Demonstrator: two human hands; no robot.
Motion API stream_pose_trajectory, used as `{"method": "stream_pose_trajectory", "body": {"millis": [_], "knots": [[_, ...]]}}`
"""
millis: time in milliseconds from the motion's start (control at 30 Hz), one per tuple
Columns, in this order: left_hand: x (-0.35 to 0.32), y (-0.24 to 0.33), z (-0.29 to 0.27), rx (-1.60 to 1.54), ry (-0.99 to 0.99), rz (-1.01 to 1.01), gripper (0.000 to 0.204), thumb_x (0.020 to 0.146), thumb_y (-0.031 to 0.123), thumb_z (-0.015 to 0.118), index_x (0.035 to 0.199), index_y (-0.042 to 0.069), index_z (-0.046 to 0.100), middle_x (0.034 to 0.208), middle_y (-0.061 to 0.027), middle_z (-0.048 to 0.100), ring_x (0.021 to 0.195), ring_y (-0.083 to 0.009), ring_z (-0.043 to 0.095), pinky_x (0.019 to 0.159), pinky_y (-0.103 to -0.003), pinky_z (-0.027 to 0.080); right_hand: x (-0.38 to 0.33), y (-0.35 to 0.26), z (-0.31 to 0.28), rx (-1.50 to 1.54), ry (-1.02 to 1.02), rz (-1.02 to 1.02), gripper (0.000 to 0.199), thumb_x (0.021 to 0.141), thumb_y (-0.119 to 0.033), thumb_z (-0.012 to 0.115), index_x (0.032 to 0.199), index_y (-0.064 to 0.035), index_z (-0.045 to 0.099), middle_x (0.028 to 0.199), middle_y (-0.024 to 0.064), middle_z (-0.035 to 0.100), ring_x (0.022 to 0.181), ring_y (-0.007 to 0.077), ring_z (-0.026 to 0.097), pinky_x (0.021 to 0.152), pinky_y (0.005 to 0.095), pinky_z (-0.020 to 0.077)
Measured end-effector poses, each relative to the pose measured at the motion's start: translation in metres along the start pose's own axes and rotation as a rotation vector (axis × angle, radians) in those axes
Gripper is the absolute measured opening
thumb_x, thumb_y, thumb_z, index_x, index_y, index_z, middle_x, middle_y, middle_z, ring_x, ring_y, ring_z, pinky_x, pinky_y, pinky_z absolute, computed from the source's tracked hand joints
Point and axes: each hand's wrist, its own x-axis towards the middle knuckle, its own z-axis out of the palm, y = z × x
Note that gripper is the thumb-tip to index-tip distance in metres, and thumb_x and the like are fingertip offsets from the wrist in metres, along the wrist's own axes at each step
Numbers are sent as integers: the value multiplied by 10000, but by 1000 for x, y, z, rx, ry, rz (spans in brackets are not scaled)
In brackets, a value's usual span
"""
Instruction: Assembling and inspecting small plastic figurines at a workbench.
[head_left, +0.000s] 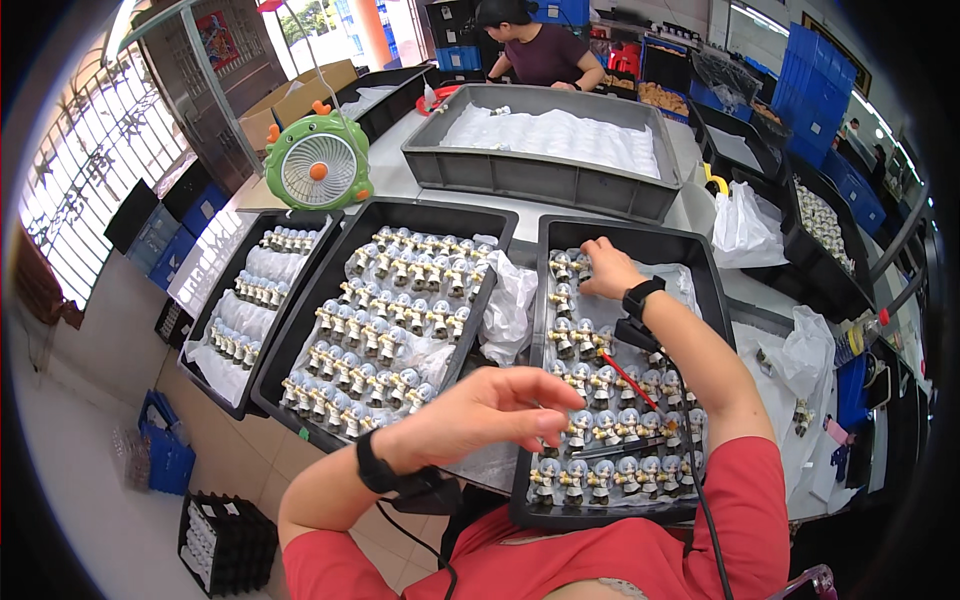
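Three black trays lie side by side, each lined with plastic and filled with rows of small white-and-grey figurines. My right hand [606, 268] reaches to the far left corner of the right tray [722, 300], its fingertips closed on a figurine [577, 265] there. My left hand [497, 408] hovers over the near gap between the middle tray [300, 330] and the right tray, fingers loosely curved and apart, holding nothing I can see. Both wrists wear black bands. A red-handled tool [630, 381] and a thin metal tool [620, 448] rest on figurines in the right tray.
The left tray [205, 325] holds fewer figurines. A green desk fan [318, 166] stands behind it, and a grey bin [540, 175] with white padding sits behind the trays. Another person [545, 50] works at the back. White bags [745, 228], blue crates [822, 90], floor crates [225, 542].
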Motion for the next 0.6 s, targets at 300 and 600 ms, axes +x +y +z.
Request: {"method": "stream_pose_trajectory", "body": {"millis": [300, 600], "knots": [[49, -40, -19, -194, 273, 48, 397, 905, 202, 547, 1254, 51, 430, 1125, -50, 533, 987, -127, 545, 806, -278, 458, -31, -17, -38, 232, 212, -338, 600, 585, -202, 751, 1109, -40, 506, 1045, 105, 494, 856, 259, 560, 737, 351, 473], [62, -39, -12, -348, 254, 185, 431, 939, 229, 485, 1330, 82, 380, 1188, -39, 516, 1046, -142, 518, 900, -312, 427, -143, -87, -85, 818, 12, -382, 695, 595, -113, 822, 1202, -77, 486, 1116, 28, 476, 697, 83, 425, 602, 216, 387]]}}
